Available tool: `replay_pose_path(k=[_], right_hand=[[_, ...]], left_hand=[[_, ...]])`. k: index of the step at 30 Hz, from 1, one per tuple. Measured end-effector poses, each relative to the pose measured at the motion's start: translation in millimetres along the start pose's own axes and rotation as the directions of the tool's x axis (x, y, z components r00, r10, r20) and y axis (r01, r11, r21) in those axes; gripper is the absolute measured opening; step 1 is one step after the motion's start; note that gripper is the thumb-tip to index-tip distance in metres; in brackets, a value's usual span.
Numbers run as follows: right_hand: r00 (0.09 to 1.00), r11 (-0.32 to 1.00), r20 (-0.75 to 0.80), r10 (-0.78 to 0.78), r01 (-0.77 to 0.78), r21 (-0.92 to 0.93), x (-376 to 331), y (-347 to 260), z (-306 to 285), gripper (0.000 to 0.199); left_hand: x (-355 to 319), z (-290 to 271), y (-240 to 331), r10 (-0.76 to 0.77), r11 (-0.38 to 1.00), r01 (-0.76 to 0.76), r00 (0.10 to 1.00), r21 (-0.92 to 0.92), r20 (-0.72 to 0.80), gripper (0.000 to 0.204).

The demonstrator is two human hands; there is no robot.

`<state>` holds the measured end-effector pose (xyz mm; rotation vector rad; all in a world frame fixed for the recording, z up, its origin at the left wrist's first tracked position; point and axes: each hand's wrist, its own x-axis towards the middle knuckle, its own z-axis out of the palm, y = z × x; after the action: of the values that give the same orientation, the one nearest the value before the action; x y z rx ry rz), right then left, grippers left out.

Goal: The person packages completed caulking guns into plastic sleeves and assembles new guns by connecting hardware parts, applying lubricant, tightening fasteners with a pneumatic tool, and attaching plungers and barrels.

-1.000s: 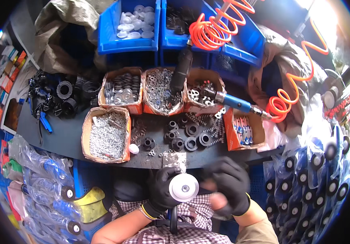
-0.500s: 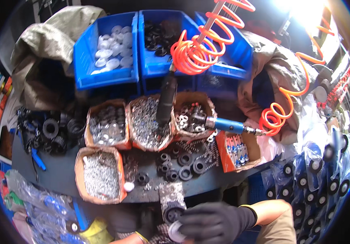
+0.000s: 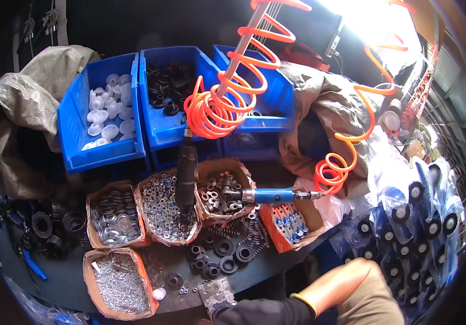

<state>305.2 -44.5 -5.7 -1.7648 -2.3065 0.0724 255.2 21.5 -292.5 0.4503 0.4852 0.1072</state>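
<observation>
Here's the head view, and down at the lower edge comes the black-gloved right hand (image 3: 257,314), yellow-trimmed at the cuff, its fingers cut off by the frame, so whether they're spread, pinched together or clamped on something I can't tell; the left hand is out of view altogether. Right beside that glove, at the near edge of the dark, smooth-topped table (image 3: 281,265), sits the scuffed grey metal plate (image 3: 216,292), its lower end disappearing behind the hand (a dark bit shows there too, too covered to name). That plate looks stiff and fairly weighty, not fragile, perhaps a little slick where it's worn; the side edges look the best hold, rather than the flat face. Just beyond it, the black flanged plastic rings (image 3: 238,258) lie loose: light, I'd judge, rigid, likely to roll if nudged, best pinched across the outer rim. And off to the plate's left, the small round white plastic cap (image 3: 158,293) rests near a box corner, surely feather-light and smooth, one for fingertips around its side.
</observation>
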Motion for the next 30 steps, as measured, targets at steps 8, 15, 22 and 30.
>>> replay_pose_path(k=[8,15,22,30], right_hand=[[0.803,0.817,-0.344,0.487,-0.280,0.504,-52.4,-31.0,40.1,0.088],[0.418,-0.201,0.210,0.884,-0.066,0.977,-97.6,-45.0,107.8,0.022],[0.635,0.481,-0.031,0.772,-0.552,0.681,-155.1,-61.3,230.0,0.032],[0.929,0.599,-0.191,0.318,-0.041,0.800,-125.6,-93.9,135.1,0.022]], left_hand=[[-55.2,7.2,0.7,-0.116,0.993,0.116,0.991,-0.003,-0.065,0.043],[-129.0,2.8,-16.7,-0.179,0.984,0.176,0.968,-0.033,-0.173,0.041],[-232.6,-50.8,71.9,-0.176,0.847,0.059,0.969,0.528,0.174,0.048],[-359.3,-14.2,231.8,0.685,0.202,-0.709,0.595,0.675,0.420,0.058]])
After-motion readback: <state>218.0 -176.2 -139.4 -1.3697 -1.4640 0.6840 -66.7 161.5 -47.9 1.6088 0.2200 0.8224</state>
